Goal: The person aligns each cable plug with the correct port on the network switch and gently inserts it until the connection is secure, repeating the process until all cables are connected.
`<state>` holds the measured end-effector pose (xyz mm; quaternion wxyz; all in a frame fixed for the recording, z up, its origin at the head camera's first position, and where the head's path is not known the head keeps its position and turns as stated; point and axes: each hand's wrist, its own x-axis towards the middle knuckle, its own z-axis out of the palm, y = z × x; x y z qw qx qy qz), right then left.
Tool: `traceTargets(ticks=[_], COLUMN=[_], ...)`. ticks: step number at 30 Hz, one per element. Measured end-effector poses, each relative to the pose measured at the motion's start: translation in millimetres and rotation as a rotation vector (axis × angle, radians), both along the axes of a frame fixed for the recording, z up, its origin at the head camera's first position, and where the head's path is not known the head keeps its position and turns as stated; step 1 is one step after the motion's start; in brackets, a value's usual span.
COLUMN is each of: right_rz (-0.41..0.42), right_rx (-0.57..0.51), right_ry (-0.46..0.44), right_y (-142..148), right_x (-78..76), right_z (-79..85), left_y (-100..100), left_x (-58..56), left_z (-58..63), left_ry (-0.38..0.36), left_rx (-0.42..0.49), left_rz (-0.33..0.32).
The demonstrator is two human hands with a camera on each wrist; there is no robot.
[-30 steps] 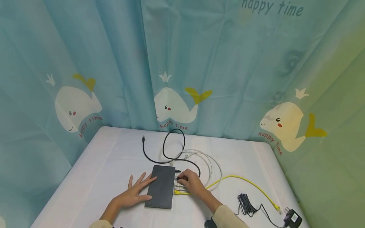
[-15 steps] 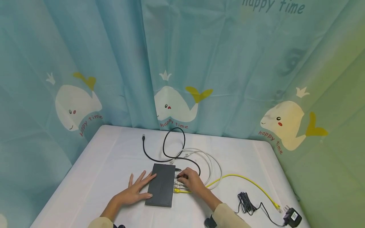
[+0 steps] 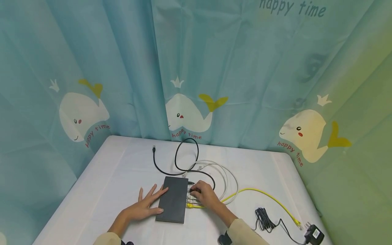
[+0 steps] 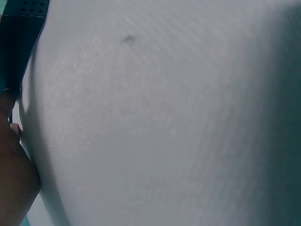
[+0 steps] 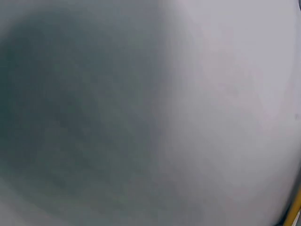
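Observation:
A flat dark grey network switch (image 3: pixel 172 200) lies on the white table, its cabled side facing right. My left hand (image 3: pixel 141 208) rests on its left edge with fingers spread; the left wrist view shows part of this hand (image 4: pixel 16 176) beside the switch's corner (image 4: pixel 21 42). At the right side, my right hand (image 3: pixel 206 194) pinches the plug of the black network cable (image 3: pixel 206 173) right at the ports. My fingers partly hide that plug. Just below, grey plugs (image 3: pixel 190 200) and a yellow plug (image 3: pixel 190 205) sit at the same side. A black power plug (image 3: pixel 191 183) is above.
Looped white cables (image 3: pixel 226 169) lie behind my right hand, crossing the black one. The yellow cable (image 3: pixel 260 190) arcs right across the table (image 3: pixel 128 170). A power adapter (image 3: pixel 314 234) with a bundled cord (image 3: pixel 264 219) lies at front right. A whale-print curtain (image 3: pixel 245 68) surrounds the table.

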<state>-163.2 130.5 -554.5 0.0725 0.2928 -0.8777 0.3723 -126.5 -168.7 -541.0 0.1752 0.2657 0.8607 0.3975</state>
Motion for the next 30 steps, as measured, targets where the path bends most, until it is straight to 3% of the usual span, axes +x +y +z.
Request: traceTargets(ticks=[13,18,30], right_rz=[-0.021,-0.028,-0.028], right_rx=[0.218,0.222,0.253], right_ry=[0.138,0.2,0.193], right_y=[-5.5,-7.7,-9.9], right_x=[-4.4,-3.0,-3.1], right_z=[4.4,3.0,7.2], left_y=[1.8,2.3,-0.2], left_x=[2.5,4.5,1.8], left_z=[2.7,2.1,-0.6], left_ry=[0.039,0.043,0.017], left_rx=[0.009,-0.004,-0.013], left_rz=[0.007,0.014,0.004])
